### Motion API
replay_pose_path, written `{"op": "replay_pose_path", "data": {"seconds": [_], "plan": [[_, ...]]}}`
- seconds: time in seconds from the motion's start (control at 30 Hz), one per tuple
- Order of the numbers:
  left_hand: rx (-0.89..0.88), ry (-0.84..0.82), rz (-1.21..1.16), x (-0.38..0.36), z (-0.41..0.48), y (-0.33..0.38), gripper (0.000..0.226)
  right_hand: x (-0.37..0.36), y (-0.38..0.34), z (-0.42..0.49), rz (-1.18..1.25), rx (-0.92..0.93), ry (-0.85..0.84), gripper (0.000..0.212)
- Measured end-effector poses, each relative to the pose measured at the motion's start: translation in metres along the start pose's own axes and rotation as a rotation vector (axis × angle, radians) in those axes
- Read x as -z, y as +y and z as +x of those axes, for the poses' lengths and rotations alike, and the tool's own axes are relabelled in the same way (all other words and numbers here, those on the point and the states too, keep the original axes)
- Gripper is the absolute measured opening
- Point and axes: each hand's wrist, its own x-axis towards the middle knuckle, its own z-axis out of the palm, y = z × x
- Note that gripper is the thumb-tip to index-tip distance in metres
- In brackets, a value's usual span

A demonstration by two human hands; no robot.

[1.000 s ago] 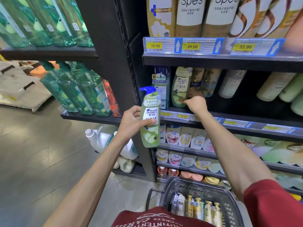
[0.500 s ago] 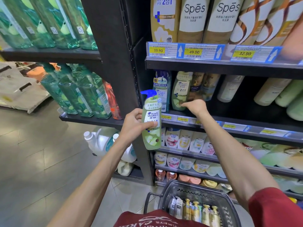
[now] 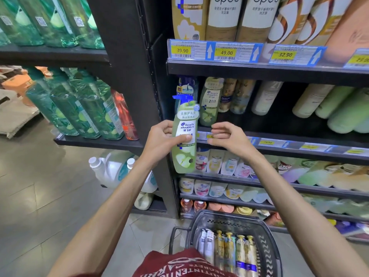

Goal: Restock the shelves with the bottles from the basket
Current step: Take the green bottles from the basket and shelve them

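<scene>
Since the frame half a second earlier, the right hand (image 3: 227, 136) had come off the two-in-one bottle (image 3: 210, 102) standing on the shelf (image 3: 279, 145) and drawn back to the shelf's front edge. Its fingers were loosely curled and held nothing, just beside the green pump bottle (image 3: 185, 120). The left hand (image 3: 159, 140) gripped that bottle round its middle, thumb across the label, holding it upright in front of the shelf's left end. Below, the dark basket (image 3: 267, 248) held a row of upright small bottles (image 3: 229, 250)
</scene>
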Motion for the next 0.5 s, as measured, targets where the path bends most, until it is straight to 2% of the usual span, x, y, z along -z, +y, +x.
{"op": "replay_pose_path", "data": {"seconds": [0.1,0.23,0.4,0.5], "plan": [[-0.017,-0.023,-0.007,-0.009,0.004,0.003,0.037,-0.009,0.006,-0.020,0.093,-0.023,-0.111,0.057],[-0.034,-0.060,-0.035,-0.021,0.007,0.007,0.037,-0.020,0.009,-0.035,0.174,-0.053,-0.135,0.062],[-0.049,-0.100,-0.022,-0.032,0.008,0.012,0.041,-0.031,0.006,-0.047,0.266,-0.035,-0.120,0.040],[-0.040,-0.135,-0.021,-0.037,0.008,0.012,0.043,-0.033,0.005,-0.050,0.269,-0.036,-0.084,0.038]]}}
